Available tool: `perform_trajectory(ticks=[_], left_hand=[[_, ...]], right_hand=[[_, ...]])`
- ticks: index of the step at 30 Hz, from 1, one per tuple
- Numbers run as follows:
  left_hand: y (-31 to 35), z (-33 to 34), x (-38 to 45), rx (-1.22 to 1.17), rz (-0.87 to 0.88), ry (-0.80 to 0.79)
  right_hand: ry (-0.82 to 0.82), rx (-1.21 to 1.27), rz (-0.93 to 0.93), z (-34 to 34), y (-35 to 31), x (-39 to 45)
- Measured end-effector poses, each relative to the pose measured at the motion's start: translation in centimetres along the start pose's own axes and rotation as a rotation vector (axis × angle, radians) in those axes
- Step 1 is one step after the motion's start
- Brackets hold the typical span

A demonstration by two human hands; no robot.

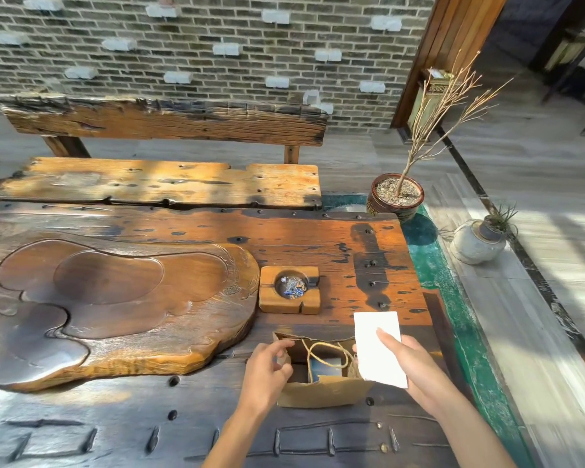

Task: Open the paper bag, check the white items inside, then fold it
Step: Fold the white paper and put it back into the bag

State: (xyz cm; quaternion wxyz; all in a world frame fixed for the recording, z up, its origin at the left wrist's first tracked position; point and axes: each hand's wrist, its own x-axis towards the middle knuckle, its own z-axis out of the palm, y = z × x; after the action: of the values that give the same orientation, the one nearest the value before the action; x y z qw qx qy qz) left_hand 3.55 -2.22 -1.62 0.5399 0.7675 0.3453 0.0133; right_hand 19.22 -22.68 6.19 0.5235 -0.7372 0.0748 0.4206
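Observation:
A brown paper bag (321,393) stands open on the dark wooden table (318,244), its rope handles (321,349) drooping into the mouth. Inside it I see a bluish-white flat item (328,365). My left hand (267,373) pinches the bag's left rim and holds the mouth apart. My right hand (416,363) holds a flat white rectangular item (379,346) above the bag's right side, thumb pressed on its face.
A wooden ashtray (271,298) with bits of litter sits just behind the bag. A large carved wooden tea tray (115,298) fills the table's left. The table's right edge runs close to my right hand. A bench, a potted bare tree (395,194) and a grey pot (477,244) stand beyond.

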Motion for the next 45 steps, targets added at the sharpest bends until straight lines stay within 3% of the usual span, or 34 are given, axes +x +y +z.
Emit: perform_trajectory(ticks=[10,19,23,27,32,39,45], left_hand=[[-0.7,-0.8,-0.2,-0.023,-0.083,0.059],[-0.8,-0.6,-0.5,-0.135,-0.114,-0.032],[-1.5,-0.6,-0.5,-0.261,-0.118,-0.03],[-1.8,-0.6,-0.6,-0.251,-0.1,-0.037],[-1.5,-1.0,-0.3,-0.195,-0.112,-0.064],[-1.5,-0.7,-0.1,-0.151,-0.096,-0.071],[-1.6,-1.0,-0.2,-0.147,-0.075,-0.07]], right_hand=[[-0.055,-0.24,0.052,0.5,-0.7,-0.8],[-0.156,-0.941,-0.061,3.5,-2.4,0.0],[-0.263,-1.099,-0.077,4.8,-2.3,0.7],[-0.333,-1.092,-0.116,5.5,-2.0,1.3],[-0.332,-0.557,0.034,5.0,-0.8,2.7],[-0.458,-1.037,0.012,6.8,-0.7,4.0],[-0.464,-0.997,-0.042,9.9,2.0,8.1]])
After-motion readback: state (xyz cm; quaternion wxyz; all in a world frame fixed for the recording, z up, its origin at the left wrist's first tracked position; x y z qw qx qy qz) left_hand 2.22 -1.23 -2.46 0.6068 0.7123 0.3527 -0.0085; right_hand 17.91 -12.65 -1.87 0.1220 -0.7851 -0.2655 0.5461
